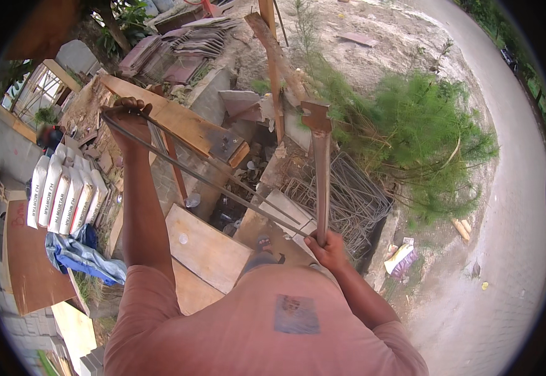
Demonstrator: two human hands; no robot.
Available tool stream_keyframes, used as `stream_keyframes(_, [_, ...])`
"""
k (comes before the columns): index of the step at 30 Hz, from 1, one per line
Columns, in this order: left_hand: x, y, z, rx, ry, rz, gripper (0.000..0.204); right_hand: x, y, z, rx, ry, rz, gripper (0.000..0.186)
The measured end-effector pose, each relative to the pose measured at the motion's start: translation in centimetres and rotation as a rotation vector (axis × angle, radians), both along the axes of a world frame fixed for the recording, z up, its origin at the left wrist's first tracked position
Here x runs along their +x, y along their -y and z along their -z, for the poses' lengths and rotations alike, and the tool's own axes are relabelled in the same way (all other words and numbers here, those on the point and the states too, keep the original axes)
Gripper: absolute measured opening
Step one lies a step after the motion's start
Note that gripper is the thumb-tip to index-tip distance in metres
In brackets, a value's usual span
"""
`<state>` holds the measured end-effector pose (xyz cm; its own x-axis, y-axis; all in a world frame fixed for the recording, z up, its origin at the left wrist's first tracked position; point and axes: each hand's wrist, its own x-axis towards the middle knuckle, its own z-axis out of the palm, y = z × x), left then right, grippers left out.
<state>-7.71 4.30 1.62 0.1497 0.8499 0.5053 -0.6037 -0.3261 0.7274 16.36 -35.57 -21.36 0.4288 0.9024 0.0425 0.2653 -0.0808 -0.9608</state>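
Note:
My raised left hand [128, 116] is closed around the bent end of a thin steel rod [204, 178]. Two long legs of the rod slope down to the right, across my front. In my right hand [330, 252] is the lower end of a rusty rebar bending bar [322, 175], held upright with its notched head at the top. One leg of the rod reaches my right thumb; whether the thumb pins it I cannot tell. Beyond the rod stands a thick wooden bench plank [173, 116] with a dark metal plate [224, 145] at its near end.
Several bent steel rods [342, 200] lie piled right of my feet, beside a leafy green bush [411, 131]. A debris-filled pit [229, 207] opens under the bench. Plywood sheets [207, 244] lie near my legs. White sacks [66, 191] stand left; a paved road [504, 207] runs right.

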Motion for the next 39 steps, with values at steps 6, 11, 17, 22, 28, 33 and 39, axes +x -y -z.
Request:
stream_keyframes(6, [-2.3,-1.9,-4.4,0.178,0.165,0.085,0.069,0.4,-7.6,0.7,0.034,0.112,0.022,0.026])
stream_keyframes(11, [-5.0,-2.8,-8.0,0.637,-0.016,0.022,0.084,2.1,-18.2,0.0,0.134,0.251,0.100,0.023])
stream_keyframes(17, [-10.8,-3.1,-2.8,0.572,-0.375,-0.361,0.085,0.7,-26.2,2.9,-0.088,0.065,-0.016,0.031])
stream_keyframes(22, [-14.2,-1.4,0.7,0.638,-0.340,-0.240,0.081,-5.3,-23.3,10.9,-0.045,0.166,-0.091,0.033])
stream_keyframes(28, [-10.1,-5.4,-2.8,0.639,-0.351,-0.268,0.079,1.6,-26.9,2.6,-0.067,0.259,-0.025,0.035])
stream_keyframes(33, [-11.6,-6.3,-2.9,0.912,-0.349,-0.433,0.082,1.9,-27.8,1.3,0.046,0.316,0.080,0.036])
stream_keyframes(39, [-13.3,-3.6,-1.5,0.942,-0.435,-0.653,0.072,0.4,-26.8,1.6,0.039,0.293,-0.010,0.038])
